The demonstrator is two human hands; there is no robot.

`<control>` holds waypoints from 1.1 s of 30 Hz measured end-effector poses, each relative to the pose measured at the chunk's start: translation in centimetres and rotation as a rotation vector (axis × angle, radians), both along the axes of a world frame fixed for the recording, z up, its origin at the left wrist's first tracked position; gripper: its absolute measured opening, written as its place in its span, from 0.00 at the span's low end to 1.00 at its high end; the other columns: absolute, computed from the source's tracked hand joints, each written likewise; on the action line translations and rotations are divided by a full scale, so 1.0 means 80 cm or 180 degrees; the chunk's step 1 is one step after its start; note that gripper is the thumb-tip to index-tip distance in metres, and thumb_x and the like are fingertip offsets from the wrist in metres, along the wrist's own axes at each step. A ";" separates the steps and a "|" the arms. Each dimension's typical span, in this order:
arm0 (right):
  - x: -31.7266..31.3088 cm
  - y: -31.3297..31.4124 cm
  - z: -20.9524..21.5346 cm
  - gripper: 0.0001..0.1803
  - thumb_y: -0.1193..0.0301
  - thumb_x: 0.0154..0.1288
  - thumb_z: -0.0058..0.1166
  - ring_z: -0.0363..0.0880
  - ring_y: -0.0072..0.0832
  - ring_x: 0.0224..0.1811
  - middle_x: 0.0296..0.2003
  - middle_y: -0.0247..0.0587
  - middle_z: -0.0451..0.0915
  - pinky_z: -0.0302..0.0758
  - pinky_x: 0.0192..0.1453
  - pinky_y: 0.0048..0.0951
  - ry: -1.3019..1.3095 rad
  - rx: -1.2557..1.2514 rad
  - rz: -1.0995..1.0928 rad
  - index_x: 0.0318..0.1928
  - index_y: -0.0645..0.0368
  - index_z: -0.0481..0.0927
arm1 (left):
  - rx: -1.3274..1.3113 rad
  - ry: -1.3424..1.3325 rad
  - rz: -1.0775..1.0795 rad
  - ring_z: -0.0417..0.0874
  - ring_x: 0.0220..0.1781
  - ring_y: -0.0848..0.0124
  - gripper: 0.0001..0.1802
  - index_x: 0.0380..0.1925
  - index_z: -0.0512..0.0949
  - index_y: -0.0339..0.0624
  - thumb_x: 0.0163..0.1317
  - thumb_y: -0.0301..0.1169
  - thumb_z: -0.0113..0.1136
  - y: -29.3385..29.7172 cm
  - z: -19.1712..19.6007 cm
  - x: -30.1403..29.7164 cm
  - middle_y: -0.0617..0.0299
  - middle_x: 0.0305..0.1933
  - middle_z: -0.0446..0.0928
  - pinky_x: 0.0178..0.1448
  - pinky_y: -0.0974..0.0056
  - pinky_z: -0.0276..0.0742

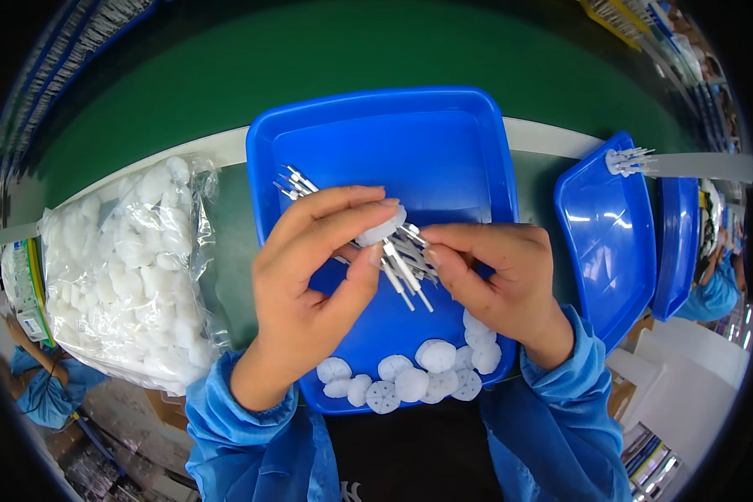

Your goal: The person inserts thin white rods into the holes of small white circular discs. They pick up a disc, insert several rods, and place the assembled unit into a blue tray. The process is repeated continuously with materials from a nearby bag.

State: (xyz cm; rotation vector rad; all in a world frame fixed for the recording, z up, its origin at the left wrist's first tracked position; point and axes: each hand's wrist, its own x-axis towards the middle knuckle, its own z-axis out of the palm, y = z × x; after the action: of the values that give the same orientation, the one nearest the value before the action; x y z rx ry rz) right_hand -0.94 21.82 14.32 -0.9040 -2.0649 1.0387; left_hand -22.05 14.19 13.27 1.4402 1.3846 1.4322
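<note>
Over a blue tray [376, 134], my left hand [309, 263] pinches a white round disc [383, 227] between thumb and fingers. Thin silvery rods with white sections [403, 268] stick out below that disc. The thumb and forefinger of my right hand [506, 272] are closed on the metal end of a slim rod [412, 231] at the disc's right edge. More such rods lie in the tray behind my hands, partly hidden; some tips [295, 180] show beyond my left fingers. Several loose white discs [412, 385], some with small holes, line the tray's near edge and near right corner.
To the left lies a clear plastic bag [134, 276] full of white discs. A second blue tray [607, 243] stands at the right, with a rod-filled disc [632, 161] at its far end; another blue tray [678, 243] is beside it. Other people's blue sleeves [715, 289] show at the sides.
</note>
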 end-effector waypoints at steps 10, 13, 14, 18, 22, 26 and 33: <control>-0.007 -0.001 0.000 0.10 0.70 0.61 0.77 0.86 0.32 0.24 0.27 0.35 0.88 0.77 0.29 0.32 -0.0727 0.1117 -0.0290 0.41 0.55 0.90 | 0.0314 0.1209 0.0235 0.94 0.39 0.63 0.22 0.57 0.90 0.37 0.61 0.17 0.73 0.002 0.003 0.007 0.50 0.47 0.93 0.45 0.64 0.89; -0.005 0.006 0.003 0.11 0.71 0.58 0.75 0.85 0.29 0.25 0.29 0.34 0.88 0.74 0.28 0.32 -0.0805 0.1812 -0.0189 0.42 0.56 0.90 | 0.0046 0.0906 0.0316 0.94 0.34 0.65 0.22 0.58 0.89 0.36 0.63 0.16 0.72 -0.005 0.002 0.012 0.49 0.42 0.92 0.41 0.66 0.88; -0.005 0.007 0.005 0.12 0.71 0.57 0.77 0.85 0.30 0.25 0.29 0.35 0.88 0.75 0.29 0.31 -0.0791 0.1899 -0.0133 0.42 0.57 0.90 | -0.0054 0.0756 0.0331 0.94 0.32 0.66 0.21 0.58 0.89 0.36 0.63 0.16 0.72 -0.008 0.000 0.015 0.49 0.40 0.92 0.39 0.66 0.87; -0.009 0.010 0.006 0.15 0.73 0.54 0.80 0.86 0.33 0.25 0.28 0.38 0.88 0.76 0.29 0.31 -0.0759 0.2195 0.0049 0.43 0.61 0.91 | -0.0216 0.0813 0.0336 0.94 0.31 0.68 0.20 0.57 0.90 0.35 0.64 0.16 0.72 -0.013 0.006 0.015 0.50 0.36 0.92 0.38 0.67 0.86; -0.011 0.004 0.004 0.16 0.73 0.55 0.79 0.86 0.33 0.25 0.29 0.38 0.88 0.76 0.29 0.32 -0.0805 0.2114 0.0072 0.44 0.62 0.91 | -0.0408 0.0627 0.0246 0.91 0.31 0.72 0.21 0.59 0.89 0.35 0.65 0.18 0.73 -0.015 0.004 0.015 0.51 0.38 0.92 0.38 0.68 0.85; -0.009 0.002 0.003 0.17 0.72 0.55 0.78 0.86 0.31 0.27 0.31 0.39 0.89 0.77 0.31 0.30 -0.0732 0.2002 -0.0067 0.45 0.61 0.91 | -0.0625 -0.0528 0.0162 0.90 0.41 0.73 0.23 0.61 0.86 0.35 0.66 0.22 0.75 -0.002 0.007 0.014 0.52 0.51 0.91 0.43 0.69 0.84; 0.011 0.031 0.006 0.20 0.75 0.60 0.76 0.90 0.29 0.40 0.41 0.38 0.91 0.81 0.48 0.30 0.0164 0.0407 0.0154 0.53 0.57 0.91 | -0.0311 0.0002 -0.0084 0.84 0.61 0.65 0.29 0.63 0.80 0.34 0.62 0.27 0.79 -0.004 0.003 -0.008 0.54 0.58 0.81 0.63 0.60 0.83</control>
State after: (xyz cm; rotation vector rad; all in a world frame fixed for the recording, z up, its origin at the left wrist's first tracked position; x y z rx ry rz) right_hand -0.08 24.33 14.76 -0.7589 -2.0933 0.9335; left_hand -22.69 13.86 13.53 1.3918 1.4108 1.3293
